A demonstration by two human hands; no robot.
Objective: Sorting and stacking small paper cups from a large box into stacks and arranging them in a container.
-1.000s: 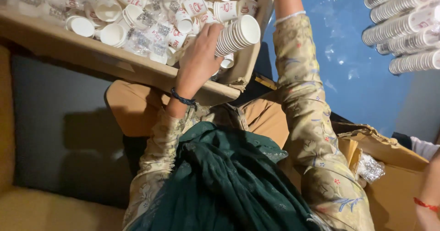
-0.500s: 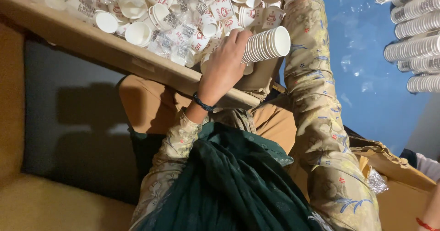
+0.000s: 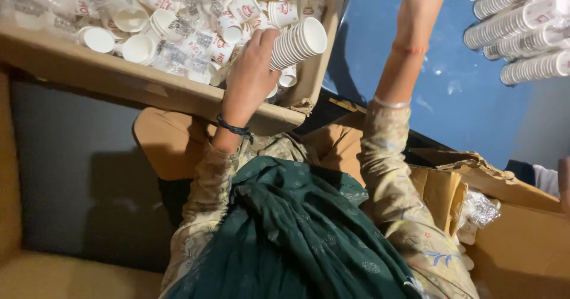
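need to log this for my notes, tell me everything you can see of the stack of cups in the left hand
The stack of cups is a short column of small white paper cups nested tightly, rims showing as thin ridges. It lies tilted, with the open mouth of the end cup facing up and to the right. The left hand wraps its lower end, which is hidden. It is held over the cardboard box of loose cups, and may touch some beneath it.

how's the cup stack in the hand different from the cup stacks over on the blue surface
The held stack is short, single and gripped by the left hand over the cardboard box. The stacks on the blue surface are much longer, several lying side by side, untouched. Both are nested white paper cups.
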